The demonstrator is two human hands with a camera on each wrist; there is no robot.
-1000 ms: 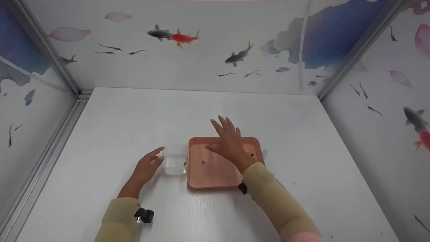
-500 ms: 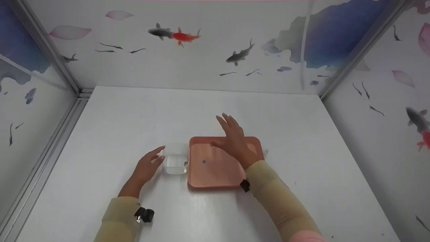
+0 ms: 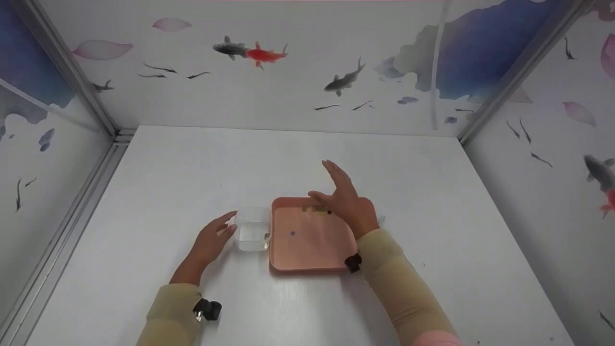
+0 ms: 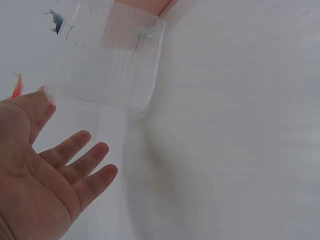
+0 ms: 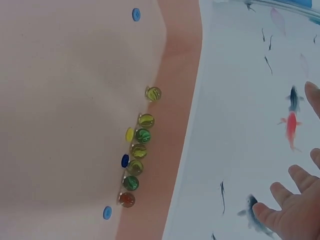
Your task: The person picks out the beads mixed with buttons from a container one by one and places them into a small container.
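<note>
My left hand (image 3: 211,239) is beside a clear plastic box (image 3: 252,230), fingers spread. In the left wrist view one fingertip (image 4: 50,106) reaches the edge of the box (image 4: 107,65). A small greenish round thing (image 4: 144,35) shows through its wall. My right hand (image 3: 343,199), fingers extended and holding nothing, hovers over the far right part of a salmon-pink tray (image 3: 312,247). In the right wrist view several glass marbles (image 5: 139,151) are strung along one tray wall. Close to them are a yellow button (image 5: 129,134), a dark blue button (image 5: 125,160) and two light blue buttons (image 5: 107,212).
The box and tray stand side by side on a white table (image 3: 288,307). A small clear thing (image 3: 381,221), too faint to identify, lies just right of the tray. Walls printed with fish (image 3: 266,55) enclose the table at the back and sides.
My right hand has moved to the right across the tray, turning more edge-on, and marbles along the far wall have come into sight. The left hand, box and tray keep their places.
</note>
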